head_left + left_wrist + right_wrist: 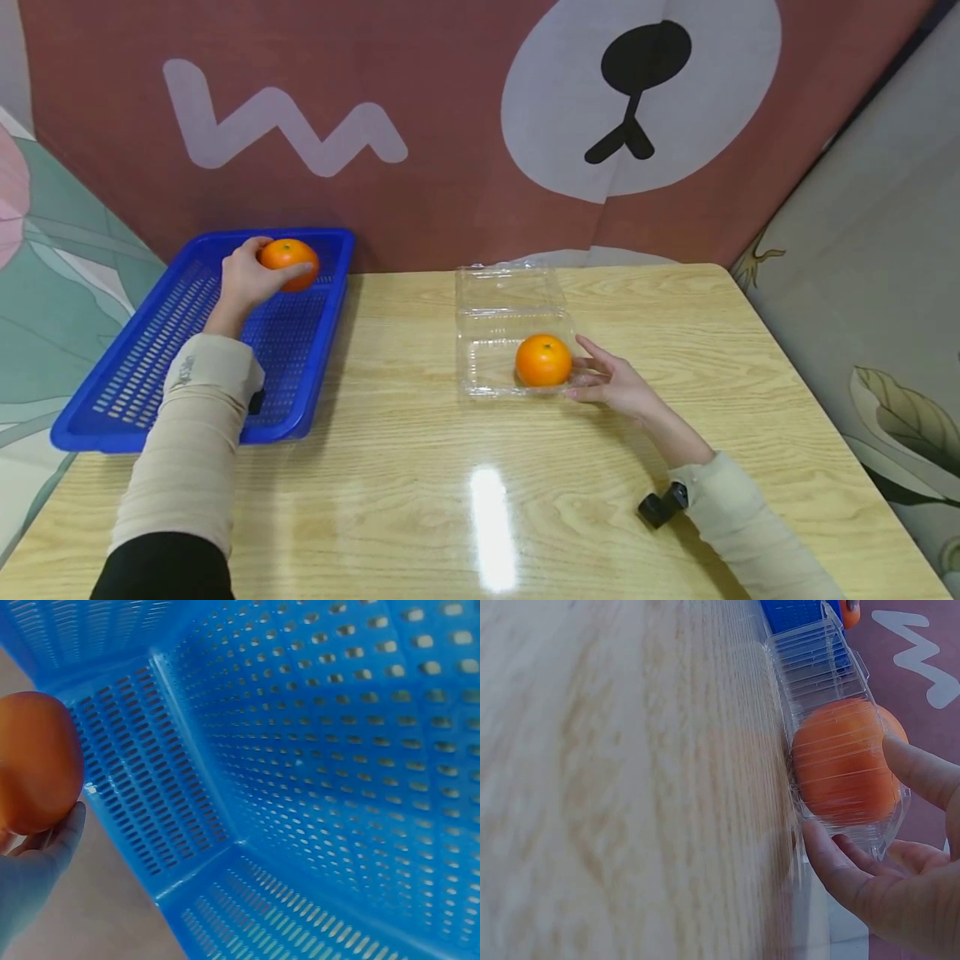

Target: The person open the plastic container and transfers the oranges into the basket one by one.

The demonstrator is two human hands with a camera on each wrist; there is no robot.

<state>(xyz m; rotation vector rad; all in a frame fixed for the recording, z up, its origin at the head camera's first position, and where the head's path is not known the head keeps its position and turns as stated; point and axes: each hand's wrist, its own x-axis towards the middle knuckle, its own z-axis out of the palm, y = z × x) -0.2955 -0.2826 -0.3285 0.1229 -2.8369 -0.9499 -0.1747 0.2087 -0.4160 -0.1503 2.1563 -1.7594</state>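
Our left hand (246, 282) grasps an orange (297, 253) over the blue basket (292, 358), whose rim (341, 283) stands between it and the clear box (489, 362). Our right hand (617, 385), fingers loosely spread, touches that box beside another orange (543, 361) inside.

Two hands (246, 279) (613, 386) are spotted, two oranges (289, 253) (543, 361), one at each; one basket (296, 354), one clear container (489, 362), one worktop (390, 458) are counted!
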